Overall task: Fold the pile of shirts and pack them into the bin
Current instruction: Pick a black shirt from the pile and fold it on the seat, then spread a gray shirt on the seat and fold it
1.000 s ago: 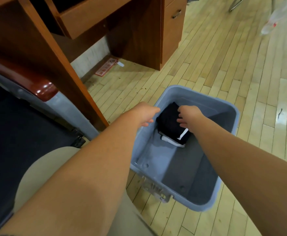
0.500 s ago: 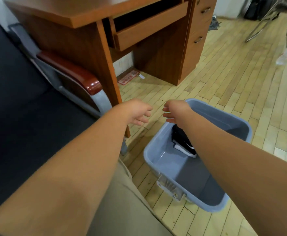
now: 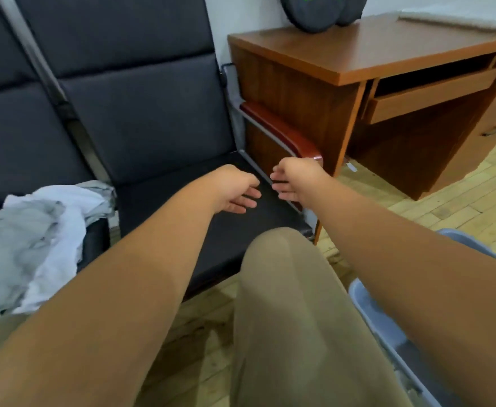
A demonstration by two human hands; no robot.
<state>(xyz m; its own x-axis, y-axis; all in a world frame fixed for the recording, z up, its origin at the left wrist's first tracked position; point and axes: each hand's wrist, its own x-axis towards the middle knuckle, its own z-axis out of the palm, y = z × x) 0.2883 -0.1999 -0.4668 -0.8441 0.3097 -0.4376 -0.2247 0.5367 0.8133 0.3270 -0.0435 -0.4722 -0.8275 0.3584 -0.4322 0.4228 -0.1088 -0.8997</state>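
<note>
Head view, logged near to far.

Nearest: the person's trouser leg [image 3: 293,318], knee bent, mid-frame. Lower right: bin [image 3: 382,324], blue-grey, on the wooden floor [image 3: 446,201] just beside that leg. Only a stretch of its rim and wall shows under the right forearm, and its contents are hidden. Left edge: pile of shirts [image 3: 35,239], white and pale grey, crumpled and unfolded, heaped on the neighbouring seat of the dark bench.

Both forearms reach forward over the seat cushion [image 3: 158,201].
- Left hand [image 3: 235,190]: fingers spread and loosely extended, holding nothing, above the cushion.
- Right hand [image 3: 293,180]: fingers relaxed and slightly bent, holding nothing, in front of the red-brown armrest [image 3: 282,133].
- The 2 hands are near each other but not touching.

Beyond: wooden desk [image 3: 387,51] with a drawer.

Judgement: between garments. Both hands are unloaded and the pile lies well apart to their left, so the step in hand looks like going for the next shirt. The next move calls for a swing left to the heap and picking out 1 shirt without dragging its neighbours. The shirt then needs spreading flat on the cushion to fold. The bin sits to the right, handy for packing.
</note>
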